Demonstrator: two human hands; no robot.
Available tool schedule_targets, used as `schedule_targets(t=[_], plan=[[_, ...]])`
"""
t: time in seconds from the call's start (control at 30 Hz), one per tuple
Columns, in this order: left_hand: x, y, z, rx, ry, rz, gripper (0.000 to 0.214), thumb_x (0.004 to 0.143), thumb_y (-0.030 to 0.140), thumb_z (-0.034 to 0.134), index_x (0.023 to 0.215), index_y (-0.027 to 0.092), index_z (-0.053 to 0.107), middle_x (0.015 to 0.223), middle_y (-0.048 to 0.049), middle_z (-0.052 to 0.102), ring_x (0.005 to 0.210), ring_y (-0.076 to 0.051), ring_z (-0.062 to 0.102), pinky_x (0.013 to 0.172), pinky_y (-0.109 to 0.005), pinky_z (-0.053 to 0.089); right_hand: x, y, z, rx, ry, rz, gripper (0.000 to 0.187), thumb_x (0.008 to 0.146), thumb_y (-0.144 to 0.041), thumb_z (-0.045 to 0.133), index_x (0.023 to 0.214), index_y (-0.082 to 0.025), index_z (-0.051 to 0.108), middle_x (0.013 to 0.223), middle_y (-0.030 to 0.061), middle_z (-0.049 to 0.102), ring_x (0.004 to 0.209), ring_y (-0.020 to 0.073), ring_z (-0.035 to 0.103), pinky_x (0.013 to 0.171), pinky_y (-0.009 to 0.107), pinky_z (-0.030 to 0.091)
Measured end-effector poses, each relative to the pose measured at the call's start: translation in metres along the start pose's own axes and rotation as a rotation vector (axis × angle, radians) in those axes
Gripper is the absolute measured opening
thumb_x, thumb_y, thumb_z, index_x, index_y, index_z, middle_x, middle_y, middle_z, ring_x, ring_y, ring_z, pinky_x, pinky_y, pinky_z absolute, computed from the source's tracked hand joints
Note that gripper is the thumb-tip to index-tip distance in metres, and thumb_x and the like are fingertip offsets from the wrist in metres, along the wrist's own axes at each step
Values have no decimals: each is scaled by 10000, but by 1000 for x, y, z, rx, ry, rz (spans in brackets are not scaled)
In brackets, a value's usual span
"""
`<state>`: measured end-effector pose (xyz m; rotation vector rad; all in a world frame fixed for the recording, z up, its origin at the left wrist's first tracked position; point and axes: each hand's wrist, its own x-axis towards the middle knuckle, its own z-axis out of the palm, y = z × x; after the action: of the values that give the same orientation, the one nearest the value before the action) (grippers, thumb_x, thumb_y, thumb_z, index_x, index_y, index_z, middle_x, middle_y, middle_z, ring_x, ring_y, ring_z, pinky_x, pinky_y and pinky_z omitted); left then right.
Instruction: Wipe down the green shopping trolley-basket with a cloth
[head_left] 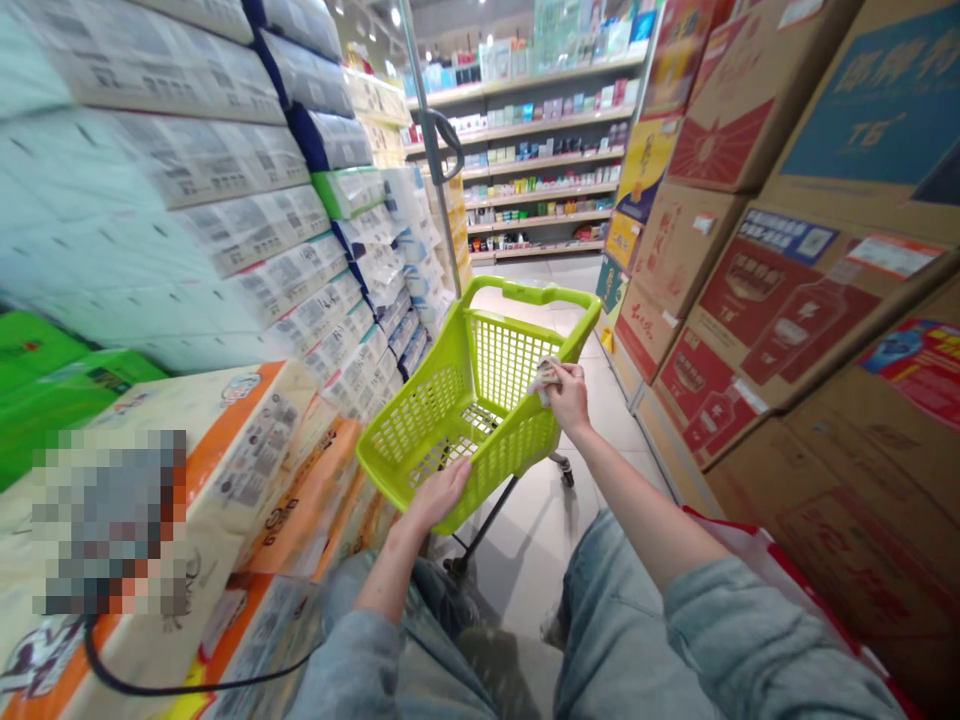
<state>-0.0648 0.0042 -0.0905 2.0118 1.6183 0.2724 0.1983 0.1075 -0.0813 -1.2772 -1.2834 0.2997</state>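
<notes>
i have two hands in front of me and one green basket between my two knees and the shelving, set on one cart frame above the tiled floor. my right hand has its fingers closed in a pinch on one crumpled cloth, which sits at the basket's right-hand rim. my left hand lies on the near rim, its fingers reaching over the edge; i can't tell how tightly they are bent, since their undersides are hidden. the basket is tilted in my view, with one handle opening along its far edge. i make out two casters, one right of the basket and one near my left leg. one metal pole rises behind the basket, with one dark hook-shaped grip on it. one black cable curves at lower left, over wrapped packs with orange bands. stacked cartons stand on my right, too many overlapping to count. one set of shelves is straight ahead.
</notes>
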Motion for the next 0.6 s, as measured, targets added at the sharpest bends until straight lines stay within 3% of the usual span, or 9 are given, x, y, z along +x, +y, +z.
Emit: schedule_targets(t=[0.1,0.23,0.37,0.47,0.6], plan=[[-3,-3,7,63,29,-17,526,964,481,179,1329,268,492,1310,-20,593,1206,-205,550,1010,-316,403,-22,0,16,1,-59,-10,386,731,-82,501,1054,-173,691,1036,98,493,967,224,536,940,434,460],[-2,2,10,115,26,-1,514,968,465,181,1337,266,479,1255,-48,631,1143,-225,596,930,-313,440,-77,-11,37,45,-169,-26,387,744,-82,503,1049,-214,700,1014,74,496,951,204,547,927,391,469],[-2,6,9,144,24,15,496,971,423,182,1303,230,496,1120,-85,691,1040,-241,645,843,-313,459,-115,-27,45,91,-297,-61,383,776,-89,503,1075,-234,692,1008,59,506,941,176,555,899,336,484],[-3,6,9,133,32,20,480,971,404,192,1302,227,491,1097,-83,698,1017,-236,653,832,-307,456,-116,-32,42,67,-378,-113,364,783,-91,503,1057,-230,698,999,57,517,908,167,561,874,325,493],[-5,5,9,110,43,7,494,972,420,192,1339,244,472,1168,-72,674,1087,-222,623,875,-298,444,-88,-24,32,-45,-411,-210,328,780,-108,521,1027,-227,701,975,54,518,897,174,556,851,329,497]])
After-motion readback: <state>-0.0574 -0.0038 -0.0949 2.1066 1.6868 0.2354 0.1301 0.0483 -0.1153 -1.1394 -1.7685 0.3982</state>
